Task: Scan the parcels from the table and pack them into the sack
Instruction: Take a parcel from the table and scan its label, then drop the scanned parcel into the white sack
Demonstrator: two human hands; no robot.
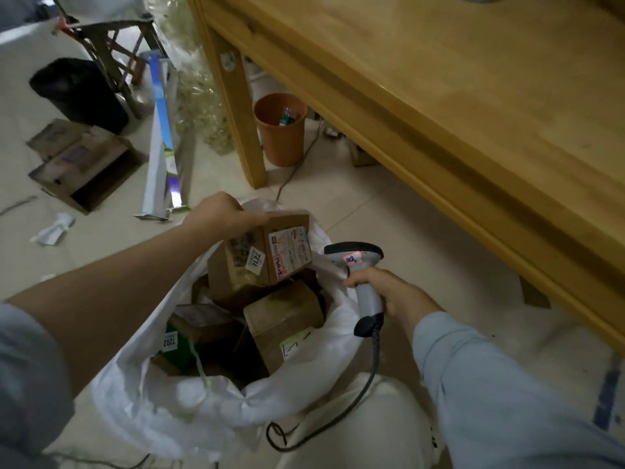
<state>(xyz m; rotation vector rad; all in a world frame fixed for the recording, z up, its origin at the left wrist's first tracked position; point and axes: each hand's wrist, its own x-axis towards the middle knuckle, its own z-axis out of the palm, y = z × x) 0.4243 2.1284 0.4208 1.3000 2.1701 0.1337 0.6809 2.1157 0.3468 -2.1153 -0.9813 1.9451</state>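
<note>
Over the open mouth of the sack [135,384], my left hand [221,214] gripped the cardboard parcel [263,255] by its top edge, fingers curled over it. At the sack's right rim my right hand [389,292] clasped the scanner [358,265]. I judged the parcel stiff, light, safest held across opposite faces.

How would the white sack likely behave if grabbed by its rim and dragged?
Probably floppy: the white sack has a crumpled, sagging rim, so it would fold in the grip. Likely heavy: several cardboard parcels already sit inside. It may slide on the smooth floor tiles.
</note>
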